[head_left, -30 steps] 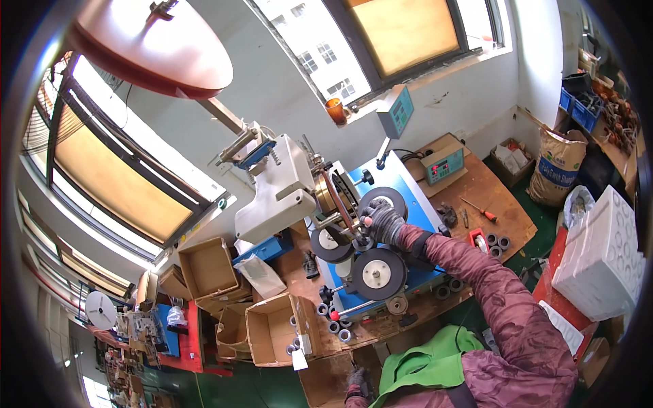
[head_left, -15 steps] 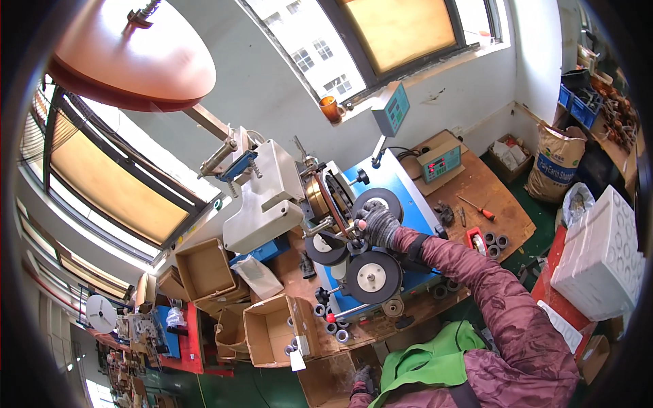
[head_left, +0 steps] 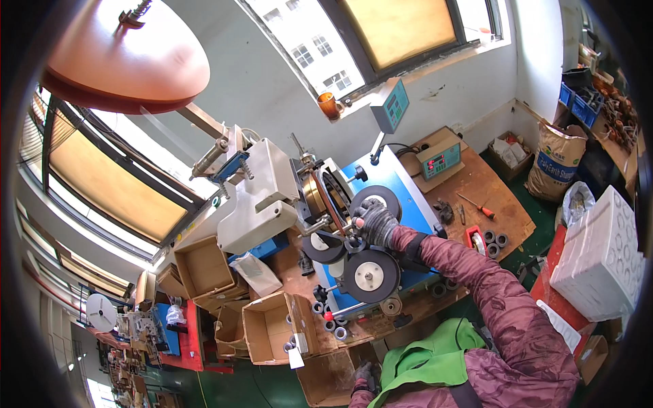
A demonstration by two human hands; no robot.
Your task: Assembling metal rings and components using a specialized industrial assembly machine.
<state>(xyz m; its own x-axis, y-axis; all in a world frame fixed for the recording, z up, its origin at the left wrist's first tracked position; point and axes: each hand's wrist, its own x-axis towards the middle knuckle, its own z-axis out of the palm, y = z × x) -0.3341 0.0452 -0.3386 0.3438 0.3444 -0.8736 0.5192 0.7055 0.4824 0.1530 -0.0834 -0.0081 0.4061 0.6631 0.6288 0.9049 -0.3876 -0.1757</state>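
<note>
My right hand (head_left: 376, 222), in a dark glove with bare fingertips, is at the winding machine (head_left: 262, 194). Its fingers are curled in beside the upright ring-shaped head (head_left: 333, 197); whatever they grip is too small to make out. A small dark ring (head_left: 354, 244) sits just below these fingertips, among the rollers. Around it are a front black roller (head_left: 384, 272), a rear black roller (head_left: 391, 197) and a left black roller (head_left: 320, 253). My left hand (head_left: 365, 372), also gloved, hangs low by an open cardboard box (head_left: 326, 381); its fingers are mostly hidden.
A red-knobbed lever (head_left: 329, 316) sticks out near several grey rings (head_left: 340, 333). Left of it stands a cardboard box (head_left: 265, 333). On the bench's right lie a screwdriver (head_left: 486, 212) and a control box (head_left: 439, 160). A large lamp shade (head_left: 136, 61) hangs at upper left.
The view has shifted slightly. My right hand remains at the machine with its fingers curled, and the small ring below it shows a little more. My left hand has barely moved.
</note>
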